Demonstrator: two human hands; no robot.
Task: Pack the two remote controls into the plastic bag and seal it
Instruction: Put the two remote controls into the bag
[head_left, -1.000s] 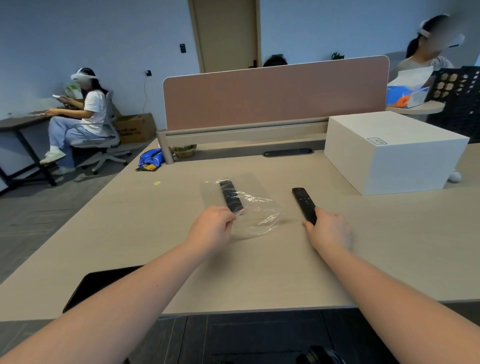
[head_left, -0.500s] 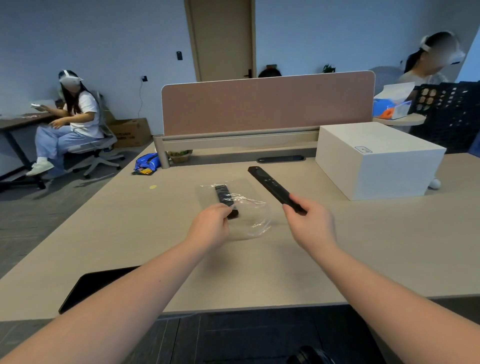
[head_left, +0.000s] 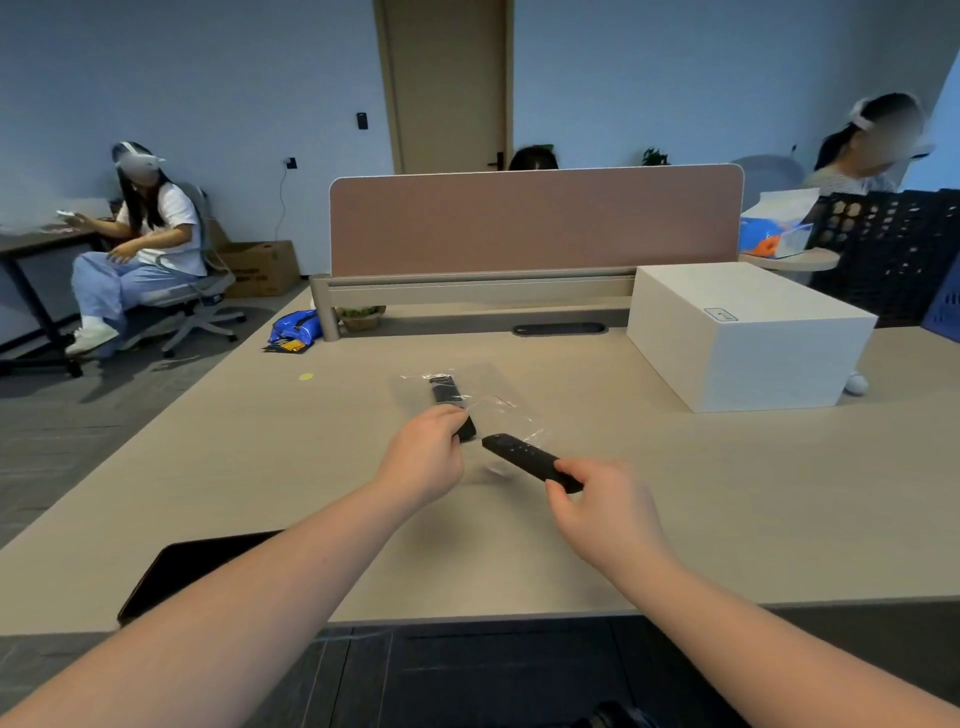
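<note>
A clear plastic bag (head_left: 485, 387) lies on the desk (head_left: 727, 493) in front of me. One black remote control (head_left: 448, 391) lies inside it, its near end hidden by my left hand (head_left: 423, 457), which pinches the bag's near edge. My right hand (head_left: 605, 512) grips the rear end of the second black remote control (head_left: 524, 457). That remote is held just above the desk, its front tip pointing left at the bag's opening next to my left hand.
A large white box (head_left: 748, 338) stands on the desk at the right. A pink divider panel (head_left: 535, 221) runs across the back. A dark tablet (head_left: 187, 569) lies at the near left edge. Several people sit or stand around the room.
My right hand picked the second remote up off the desk, swung it up and over, and brought it down with its tip at the bag's opening. My left hand stayed on the bag.
</note>
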